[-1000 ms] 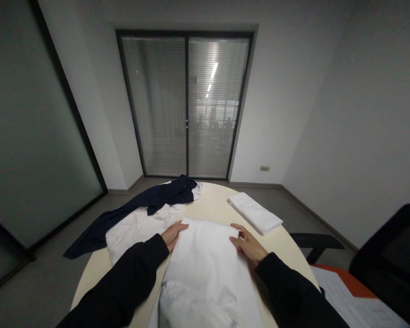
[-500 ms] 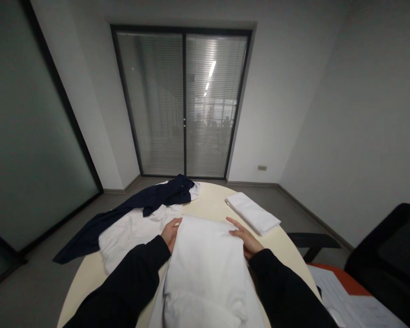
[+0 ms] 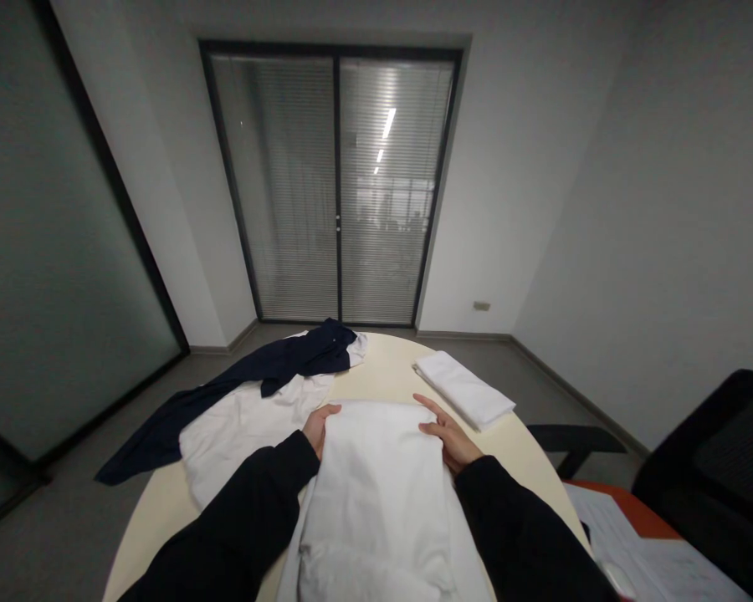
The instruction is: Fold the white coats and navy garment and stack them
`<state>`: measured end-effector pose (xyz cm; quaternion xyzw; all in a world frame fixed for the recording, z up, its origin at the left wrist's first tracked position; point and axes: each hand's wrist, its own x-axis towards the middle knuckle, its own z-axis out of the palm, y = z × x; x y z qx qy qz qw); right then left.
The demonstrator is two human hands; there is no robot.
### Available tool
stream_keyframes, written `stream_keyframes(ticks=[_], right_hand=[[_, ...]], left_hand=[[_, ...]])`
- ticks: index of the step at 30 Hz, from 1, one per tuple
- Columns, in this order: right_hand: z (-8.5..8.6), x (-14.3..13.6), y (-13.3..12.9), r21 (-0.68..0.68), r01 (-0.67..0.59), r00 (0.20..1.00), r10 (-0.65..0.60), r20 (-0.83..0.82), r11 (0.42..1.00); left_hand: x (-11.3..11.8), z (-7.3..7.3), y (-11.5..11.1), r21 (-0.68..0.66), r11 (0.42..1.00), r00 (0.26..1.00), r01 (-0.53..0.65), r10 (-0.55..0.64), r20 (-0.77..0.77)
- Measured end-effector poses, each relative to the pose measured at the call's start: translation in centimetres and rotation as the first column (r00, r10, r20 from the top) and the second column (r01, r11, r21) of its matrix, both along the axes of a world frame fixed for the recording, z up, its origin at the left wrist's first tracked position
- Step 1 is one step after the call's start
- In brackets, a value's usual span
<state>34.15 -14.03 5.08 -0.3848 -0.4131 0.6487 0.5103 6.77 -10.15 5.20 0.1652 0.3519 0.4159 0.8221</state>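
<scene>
A partly folded white garment [image 3: 376,493] lies in front of me, running off the bottom of the view; its exact kind does not show. My left hand [image 3: 318,428] is closed on its far left corner, with the thumb on top. My right hand [image 3: 450,436] grips the far right corner, thumb over the cloth and index finger stretched past the edge. The fingers beneath the cloth are hidden. Beyond the right hand rests a neatly folded white cloth [image 3: 465,390].
A round cream table [image 3: 376,359] carries everything. On its left, a loose white garment [image 3: 244,426] lies partly under a dark navy garment [image 3: 289,355] that hangs over the edge. At right stand a black chair [image 3: 721,451] and papers [image 3: 633,543] on an orange surface.
The far edge of the white garment has come slightly nearer to me and lies straighter. My left hand has shifted a little right; the right hand has barely moved.
</scene>
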Motion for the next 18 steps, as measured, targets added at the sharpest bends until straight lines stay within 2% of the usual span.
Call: stream_keyframes(ticks=[2, 7, 13, 18], right_hand=[[0.0, 0.0, 0.0, 0.007, 0.0, 1.0, 0.0, 0.0, 1.0], [-0.4, 0.0, -0.1, 0.033, 0.045, 0.999, -0.045, -0.007, 0.998], [-0.9, 0.0, 0.1, 0.101, 0.038, 0.999, -0.041, 0.022, 0.994], [-0.9, 0.5, -0.1, 0.053, 0.043, 0.993, -0.048, 0.105, 0.998]], left_hand=[[0.0, 0.1, -0.1, 0.012, 1.0, 1.0, -0.013, 0.013, -0.009], [-0.2, 0.2, 0.0, 0.009, 0.999, 0.997, 0.049, -0.049, -0.064], [-0.3, 1.0, -0.4, 0.037, 0.998, 0.998, -0.044, 0.046, -0.049], [-0.7, 1.0, -0.5, 0.038, 0.999, 0.999, -0.026, 0.027, -0.021]])
